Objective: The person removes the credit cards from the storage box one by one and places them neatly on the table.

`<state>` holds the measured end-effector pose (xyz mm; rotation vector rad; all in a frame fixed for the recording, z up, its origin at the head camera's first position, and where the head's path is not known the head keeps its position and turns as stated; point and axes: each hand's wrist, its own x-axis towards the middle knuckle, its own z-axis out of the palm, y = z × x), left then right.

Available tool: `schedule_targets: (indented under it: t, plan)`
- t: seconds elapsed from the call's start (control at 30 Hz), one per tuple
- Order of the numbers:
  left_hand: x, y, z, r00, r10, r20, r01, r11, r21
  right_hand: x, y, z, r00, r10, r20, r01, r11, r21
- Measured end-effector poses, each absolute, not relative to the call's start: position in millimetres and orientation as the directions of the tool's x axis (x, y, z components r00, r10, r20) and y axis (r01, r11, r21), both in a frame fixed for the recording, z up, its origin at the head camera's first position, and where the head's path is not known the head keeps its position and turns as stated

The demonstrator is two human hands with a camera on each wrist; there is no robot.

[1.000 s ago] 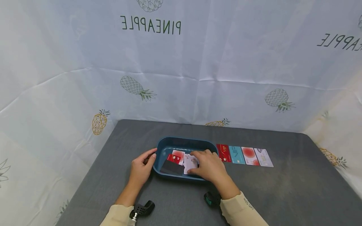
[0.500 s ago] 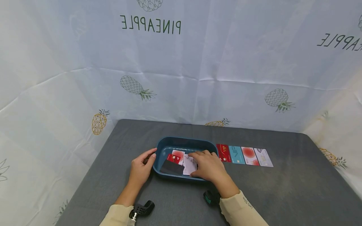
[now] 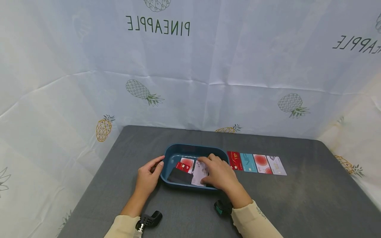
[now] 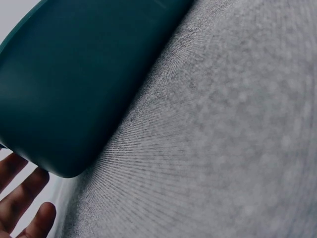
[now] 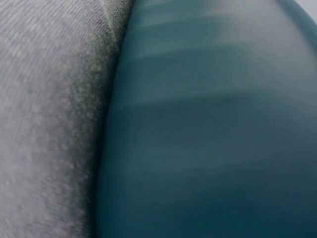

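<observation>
A dark teal tray sits on the table with several cards inside. My right hand reaches into its right part and grips a pale patterned card by its edges, thumb at the near side and fingers at the far side. Left of that card lie a black card, a red card and a white card with a red circle, overlapping. My left hand touches the tray's left end from outside; its fingers show beside the tray wall in the left wrist view. The right wrist view shows only tray wall and cloth.
Right of the tray, a row runs along the table: a red card, a teal card, a white card with a red circle and a pale card. A pineapple-print curtain hangs behind.
The pale card has shifted slightly left and tilted within the tray, with my right fingers moving along with it. My left hand and the row of cards stay put.
</observation>
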<state>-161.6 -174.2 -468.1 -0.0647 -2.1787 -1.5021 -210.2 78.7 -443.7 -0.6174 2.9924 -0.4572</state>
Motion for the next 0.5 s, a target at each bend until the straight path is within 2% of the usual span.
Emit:
schedule_targets:
  t: [0.17,0.5]
  plan:
    - [-161.2,-173.8,-467.9,-0.884,-0.239,0.403,0.290,0.396,0.871,-210.1,80.4,-442.7,-0.916,-0.400,-0.016,-0.367,0.856,-0.364]
    - [-162.8,-174.4,-471.4,-0.882,-0.238,0.407,0.289,0.408,0.866,-209.9,82.3,-442.6,-0.909,-0.417,-0.012,-0.376,0.831,-0.410]
